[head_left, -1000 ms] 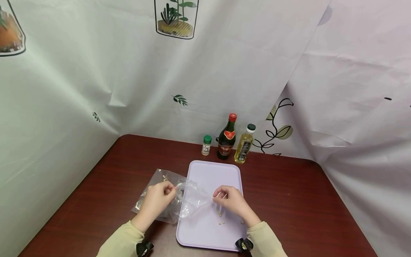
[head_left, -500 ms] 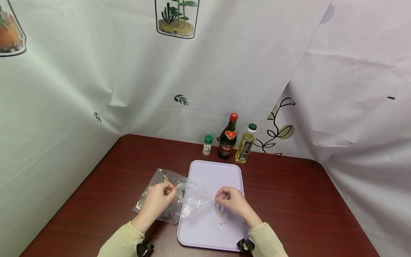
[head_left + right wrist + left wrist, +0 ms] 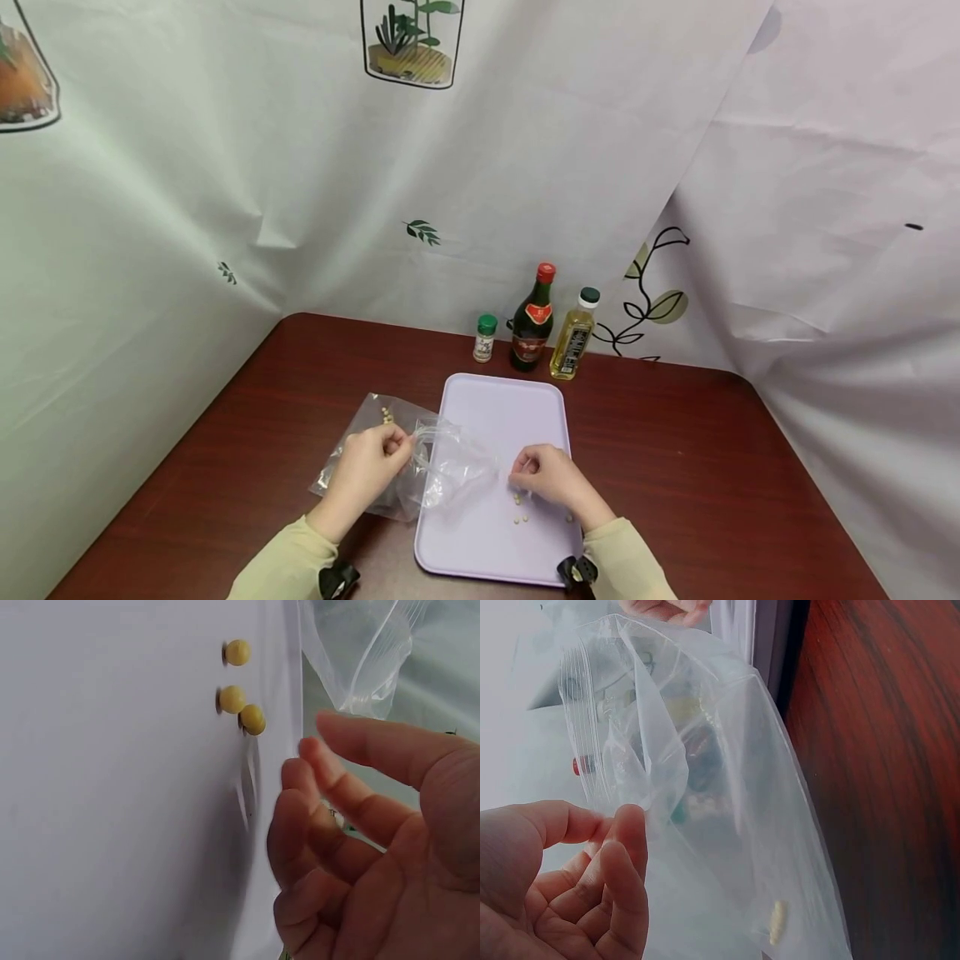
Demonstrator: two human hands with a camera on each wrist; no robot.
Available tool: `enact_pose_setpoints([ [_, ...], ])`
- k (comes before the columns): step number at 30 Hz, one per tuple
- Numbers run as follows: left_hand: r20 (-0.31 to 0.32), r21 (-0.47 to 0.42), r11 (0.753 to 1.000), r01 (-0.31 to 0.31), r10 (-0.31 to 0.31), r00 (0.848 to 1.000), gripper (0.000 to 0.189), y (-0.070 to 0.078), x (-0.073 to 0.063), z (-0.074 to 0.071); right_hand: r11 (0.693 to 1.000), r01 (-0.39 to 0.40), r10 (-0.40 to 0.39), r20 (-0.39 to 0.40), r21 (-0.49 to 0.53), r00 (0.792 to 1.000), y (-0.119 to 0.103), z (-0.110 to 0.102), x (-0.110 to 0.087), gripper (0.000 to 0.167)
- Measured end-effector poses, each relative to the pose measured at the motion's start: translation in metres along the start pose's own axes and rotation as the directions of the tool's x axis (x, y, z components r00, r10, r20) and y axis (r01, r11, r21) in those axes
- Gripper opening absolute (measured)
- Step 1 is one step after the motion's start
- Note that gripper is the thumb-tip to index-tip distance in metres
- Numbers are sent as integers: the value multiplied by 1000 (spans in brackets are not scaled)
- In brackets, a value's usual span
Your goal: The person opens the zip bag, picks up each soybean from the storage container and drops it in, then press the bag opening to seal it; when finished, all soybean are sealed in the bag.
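My left hand (image 3: 367, 462) pinches the mouth edge of a clear zip bag (image 3: 742, 772) between thumb and forefinger. The bag's raised mouth spreads over the left side of a lilac tray (image 3: 498, 400), while its lower part lies on the table with several beans inside. My right hand (image 3: 553, 477) hovers low over the tray, fingers loosely bent, thumb and forefinger apart with nothing between them in the right wrist view. Just below its fingertips lie several round yellow soybeans (image 3: 232, 699). A lone bean (image 3: 569, 518) sits by the tray's right edge.
Behind the tray stand a green-capped shaker (image 3: 484, 338), a dark red-capped bottle (image 3: 529, 337) and an oil bottle (image 3: 572, 337). The dark red-brown table (image 3: 675, 467) meets patterned white cloth (image 3: 480, 167) at the back and sides.
My right hand has moved slightly right and toward me, down to the beans on the tray. The left hand stays where it was, still pinching the bag's edge.
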State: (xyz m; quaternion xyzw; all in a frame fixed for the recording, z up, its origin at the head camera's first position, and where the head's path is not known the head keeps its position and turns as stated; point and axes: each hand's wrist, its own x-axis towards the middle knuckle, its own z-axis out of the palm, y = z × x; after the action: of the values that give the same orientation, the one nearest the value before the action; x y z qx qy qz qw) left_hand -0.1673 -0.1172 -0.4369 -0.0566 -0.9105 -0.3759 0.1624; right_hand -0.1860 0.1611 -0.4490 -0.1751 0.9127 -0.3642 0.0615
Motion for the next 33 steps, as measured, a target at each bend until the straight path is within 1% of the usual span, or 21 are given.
enact_pose_setpoints([
  [4, -1, 2, 1000, -2, 2, 1000, 26, 0, 0, 0, 999, -17, 19, 41, -40, 999, 1, -1, -1, 16],
  [9, -5, 2, 1000, -12, 12, 1000, 26, 0, 0, 0, 997, -51, 55, 94, -52, 994, 1, -2, -4, 18],
  [14, -5, 5, 1000, -2, 2, 1000, 26, 1, 1, 0, 994, -54, 66, 127, -100, 990, 1, -2, -4, 22],
  [17, -10, 6, 1000, -2, 2, 1000, 25, 1, 0, -1, 991, -48, 64, 132, -127, 989, 1, -1, -5, 23],
  [26, -7, 4, 1000, -7, 7, 1000, 26, 2, -1, -1, 984, -67, 89, 125, -167, 988, -2, -1, -6, 21],
  [29, -8, 0, 1000, -7, 7, 1000, 25, 2, -1, -1, 984, -68, 89, 122, -166, 988, -1, -1, -6, 20],
  [33, -7, -4, 1000, 5, -5, 1000, 25, 2, -1, -1, 988, -71, 88, 121, -137, 989, 0, -1, -7, 19],
])
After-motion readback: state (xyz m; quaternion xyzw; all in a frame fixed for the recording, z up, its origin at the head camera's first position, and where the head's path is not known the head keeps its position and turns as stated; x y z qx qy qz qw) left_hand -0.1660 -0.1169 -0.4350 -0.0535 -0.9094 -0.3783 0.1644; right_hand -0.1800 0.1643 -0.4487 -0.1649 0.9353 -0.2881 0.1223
